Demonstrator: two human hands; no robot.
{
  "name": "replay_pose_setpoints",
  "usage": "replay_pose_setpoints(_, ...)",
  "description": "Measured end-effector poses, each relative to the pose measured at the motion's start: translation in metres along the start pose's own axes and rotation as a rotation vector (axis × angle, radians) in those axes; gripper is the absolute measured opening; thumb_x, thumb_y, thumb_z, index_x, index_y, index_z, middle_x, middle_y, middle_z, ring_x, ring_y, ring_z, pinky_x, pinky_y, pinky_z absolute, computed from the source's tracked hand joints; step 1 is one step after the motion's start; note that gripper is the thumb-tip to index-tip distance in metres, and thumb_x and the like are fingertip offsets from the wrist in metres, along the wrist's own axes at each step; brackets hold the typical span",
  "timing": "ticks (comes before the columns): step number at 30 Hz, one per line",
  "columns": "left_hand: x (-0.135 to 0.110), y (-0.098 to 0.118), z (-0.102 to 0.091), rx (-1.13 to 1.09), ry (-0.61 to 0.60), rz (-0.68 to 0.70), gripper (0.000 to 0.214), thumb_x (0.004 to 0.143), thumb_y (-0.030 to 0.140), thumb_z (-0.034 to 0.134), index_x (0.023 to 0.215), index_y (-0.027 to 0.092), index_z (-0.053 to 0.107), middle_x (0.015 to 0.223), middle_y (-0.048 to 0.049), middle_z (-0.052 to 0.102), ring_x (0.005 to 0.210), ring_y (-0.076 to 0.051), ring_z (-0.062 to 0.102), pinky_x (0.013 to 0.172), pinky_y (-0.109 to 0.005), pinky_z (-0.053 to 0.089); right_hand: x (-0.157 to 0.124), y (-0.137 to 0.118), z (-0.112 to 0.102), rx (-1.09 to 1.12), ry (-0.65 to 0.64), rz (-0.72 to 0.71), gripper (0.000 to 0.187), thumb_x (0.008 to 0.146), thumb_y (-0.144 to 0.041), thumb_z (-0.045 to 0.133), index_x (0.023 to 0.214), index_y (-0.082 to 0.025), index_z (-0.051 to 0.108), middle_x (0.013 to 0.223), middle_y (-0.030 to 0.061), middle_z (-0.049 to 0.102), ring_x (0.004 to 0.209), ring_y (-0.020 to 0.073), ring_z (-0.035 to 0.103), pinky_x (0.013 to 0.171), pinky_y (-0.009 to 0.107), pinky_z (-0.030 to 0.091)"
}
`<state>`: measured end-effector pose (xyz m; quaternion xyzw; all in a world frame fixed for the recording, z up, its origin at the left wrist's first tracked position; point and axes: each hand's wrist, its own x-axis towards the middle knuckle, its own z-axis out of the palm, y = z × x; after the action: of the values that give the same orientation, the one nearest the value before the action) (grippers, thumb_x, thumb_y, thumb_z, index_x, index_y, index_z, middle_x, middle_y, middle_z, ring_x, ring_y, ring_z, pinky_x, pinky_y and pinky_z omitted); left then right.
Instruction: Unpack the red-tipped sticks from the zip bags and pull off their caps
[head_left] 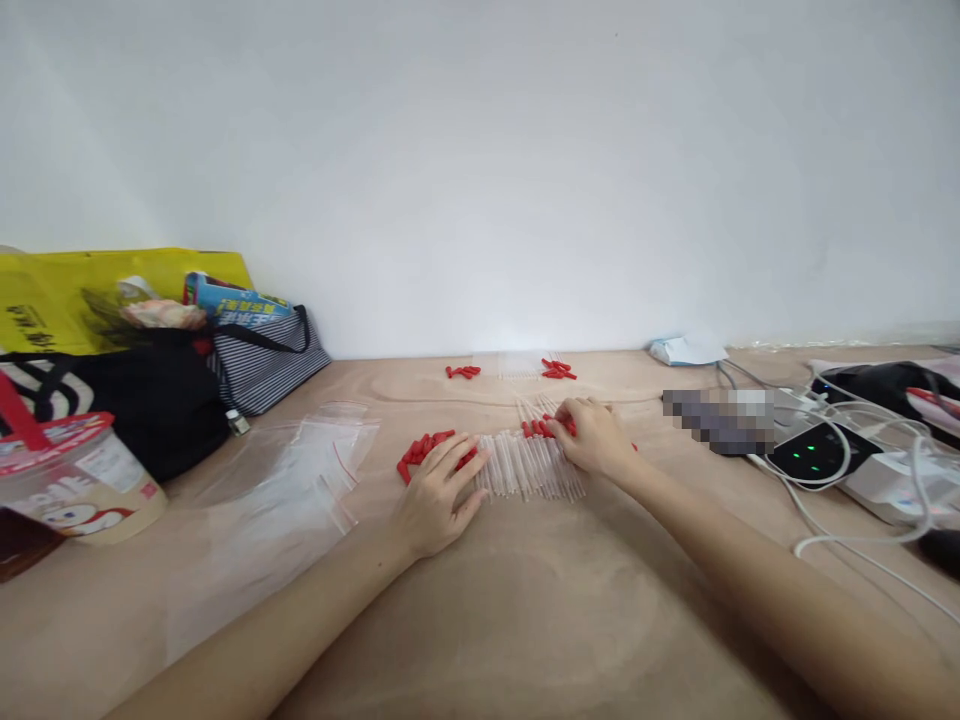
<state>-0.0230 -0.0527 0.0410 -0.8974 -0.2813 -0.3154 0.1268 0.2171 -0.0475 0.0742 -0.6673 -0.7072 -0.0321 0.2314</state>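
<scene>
A row of clear thin tubes point(525, 468) lies side by side on the brown table point(525, 600). My left hand point(439, 495) lies flat with fingers stretched, touching the row's left end and a pile of red caps point(421, 450). My right hand point(592, 432) rests on the row's far right with fingers curled over more red caps point(534, 428); what the fingers pinch is hidden. Farther back lie a second small row of tubes point(517, 365) and two little heaps of red caps point(463, 372), point(559, 369).
Clear zip bags point(300, 470) lie to the left. Beyond them stand a drink cup point(75, 480), a black bag point(150, 400), a striped bag point(262, 360) and a yellow bag point(75, 290). On the right are a power strip with white cables point(847, 460) and a face mask point(686, 350).
</scene>
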Motion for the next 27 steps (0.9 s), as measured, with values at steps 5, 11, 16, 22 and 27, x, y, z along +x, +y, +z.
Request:
replay_pose_setpoints(5, 0.007, 0.010, 0.006, 0.095, 0.016, 0.030, 0.039, 0.083, 0.024, 0.046, 0.121, 0.018, 0.046, 0.126, -0.0117, 0.046, 0.119, -0.026, 0.036, 0.097, -0.045, 0.031, -0.049, 0.008, 0.009, 0.085, 0.114, -0.528, 0.015, 0.083, -0.028, 0.046, 0.077, -0.018, 0.055, 0.074, 0.0036, 0.060, 0.075, 0.0167, 0.048, 0.071, 0.032, 0.028)
replay_pose_setpoints(11, 0.015, 0.024, 0.015, 0.073, 0.082, 0.103, 0.015, 0.083, 0.024, 0.048, 0.090, 0.023, 0.062, 0.083, -0.0002, 0.066, 0.084, -0.017, 0.056, 0.092, -0.044, 0.030, -0.059, 0.000, 0.028, 0.193, 0.242, -0.602, 0.015, 0.083, -0.025, 0.046, 0.076, -0.018, 0.056, 0.070, 0.0019, 0.058, 0.071, 0.0148, 0.044, 0.073, 0.031, 0.028)
replay_pose_setpoints(16, 0.017, 0.026, 0.014, 0.076, 0.117, 0.124, 0.015, 0.084, 0.020, 0.047, 0.083, 0.021, 0.062, 0.064, 0.0028, 0.063, 0.069, -0.013, 0.054, 0.090, -0.041, 0.030, -0.057, -0.004, 0.030, 0.173, 0.304, -0.615, 0.017, 0.082, -0.029, 0.048, 0.091, -0.019, 0.059, 0.076, 0.0023, 0.060, 0.073, 0.0150, 0.045, 0.078, 0.034, 0.027)
replay_pose_setpoints(22, 0.016, 0.026, 0.008, 0.108, 0.099, 0.134, 0.018, 0.083, 0.016, 0.046, 0.073, 0.020, 0.061, 0.057, 0.0033, 0.060, 0.061, -0.012, 0.053, 0.087, -0.042, 0.032, -0.061, -0.006, 0.027, 0.079, 0.352, -0.598, 0.015, 0.081, -0.028, 0.050, 0.083, -0.025, 0.065, 0.068, -0.0001, 0.058, 0.071, 0.0135, 0.046, 0.083, 0.037, 0.023)
replay_pose_setpoints(27, 0.015, 0.027, 0.006, 0.073, 0.104, 0.128, 0.020, 0.083, 0.018, 0.045, 0.070, 0.021, 0.060, 0.056, 0.0033, 0.060, 0.059, -0.011, 0.053, 0.086, -0.041, 0.032, -0.063, -0.006, 0.025, 0.074, 0.365, -0.634, 0.016, 0.080, -0.027, 0.049, 0.078, -0.025, 0.065, 0.063, -0.0005, 0.055, 0.070, 0.0138, 0.044, 0.083, 0.039, 0.022)
